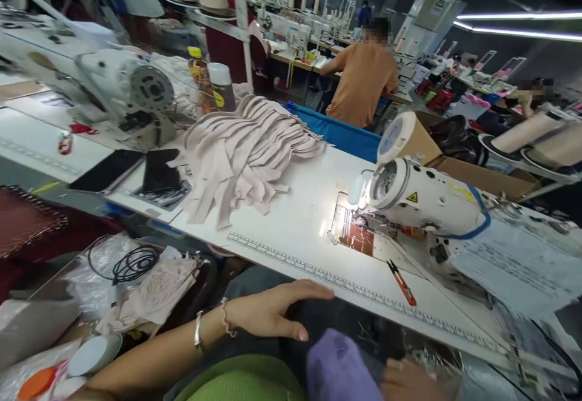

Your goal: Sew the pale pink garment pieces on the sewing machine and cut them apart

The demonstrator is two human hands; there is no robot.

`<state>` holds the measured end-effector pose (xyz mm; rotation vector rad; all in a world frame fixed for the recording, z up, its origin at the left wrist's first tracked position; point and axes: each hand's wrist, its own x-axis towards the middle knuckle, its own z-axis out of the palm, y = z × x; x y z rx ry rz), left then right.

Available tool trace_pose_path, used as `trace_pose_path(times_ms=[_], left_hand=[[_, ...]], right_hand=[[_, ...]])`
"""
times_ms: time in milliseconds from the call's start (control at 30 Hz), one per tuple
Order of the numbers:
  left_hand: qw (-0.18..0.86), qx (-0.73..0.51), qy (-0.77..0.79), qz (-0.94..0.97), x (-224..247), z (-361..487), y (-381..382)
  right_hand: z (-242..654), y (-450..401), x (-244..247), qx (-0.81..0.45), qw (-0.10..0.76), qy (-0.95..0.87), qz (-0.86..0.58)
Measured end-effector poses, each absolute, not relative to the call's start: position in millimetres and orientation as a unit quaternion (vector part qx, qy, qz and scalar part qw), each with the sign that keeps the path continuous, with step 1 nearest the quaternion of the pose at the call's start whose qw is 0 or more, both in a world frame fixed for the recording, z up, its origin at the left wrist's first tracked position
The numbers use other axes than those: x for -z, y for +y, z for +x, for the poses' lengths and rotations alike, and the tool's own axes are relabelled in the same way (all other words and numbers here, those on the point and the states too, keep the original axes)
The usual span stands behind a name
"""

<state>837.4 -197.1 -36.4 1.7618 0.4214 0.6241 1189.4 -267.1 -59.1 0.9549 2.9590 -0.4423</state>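
My left hand (268,309) is over my lap, just below the table's front edge. Its fingers point right with the thumb apart, and nothing is in it. My right hand (409,380) is at the bottom edge, smeared by motion and partly cut off. Close to its left is a soft purple thing (341,364), perhaps cloth; whether the hand touches it I cannot tell. Above, on the white sewing table (304,207), lies a pile of pale beige fabric strips (250,152). Orange-handled thread snips (402,283) rest right of the lit sewing machine (409,195).
A ruler strip (364,295) runs along the table's front edge. Left of the fabric are a black phone-like slab (107,170), bottles (222,88) and another sewing machine (113,79). A box with fabric pieces and a black cable (136,262) stands lower left. A person in orange (364,82) sits beyond.
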Motion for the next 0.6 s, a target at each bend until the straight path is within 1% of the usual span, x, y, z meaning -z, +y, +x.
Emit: trace_pose_path(times_ms=[67, 100, 133, 200, 267, 333, 400, 467, 533, 600], left_hand=[[0.564, -0.29, 0.184, 0.751, 39, 839, -196], [0.579, -0.294, 0.182, 0.739, 41, 838, -195], [0.604, -0.294, 0.186, 0.717, 43, 837, -194], [0.65, -0.302, 0.227, 0.659, 45, 830, -190], [0.654, -0.338, 0.303, 0.605, 43, 819, -184], [0.605, -0.406, 0.373, 0.575, 35, 804, -175], [0.538, -0.466, 0.415, 0.567, 22, 785, -163], [0.47, -0.498, 0.447, 0.576, 3, 763, -151], [0.389, -0.514, 0.501, 0.577, -19, 735, -136], [0.298, -0.509, 0.573, 0.569, -43, 705, -116]], right_hand=[[1154, -243, 27, 0.118, 0.014, 0.965, 0.234], [1138, -232, 10, 0.123, 0.006, 0.968, 0.218], [1124, -220, -5, 0.127, -0.009, 0.961, 0.245], [1104, -194, -28, 0.147, -0.011, 0.923, 0.356], [1092, -166, -35, 0.147, -0.012, 0.898, 0.415], [1084, -138, -27, 0.094, -0.014, 0.882, 0.461], [1075, -115, -12, -0.01, -0.004, 0.862, 0.506], [1065, -101, 5, -0.102, -0.003, 0.851, 0.516], [1058, -96, 19, -0.161, -0.025, 0.847, 0.506], [1052, -97, 28, -0.192, -0.073, 0.843, 0.497]])
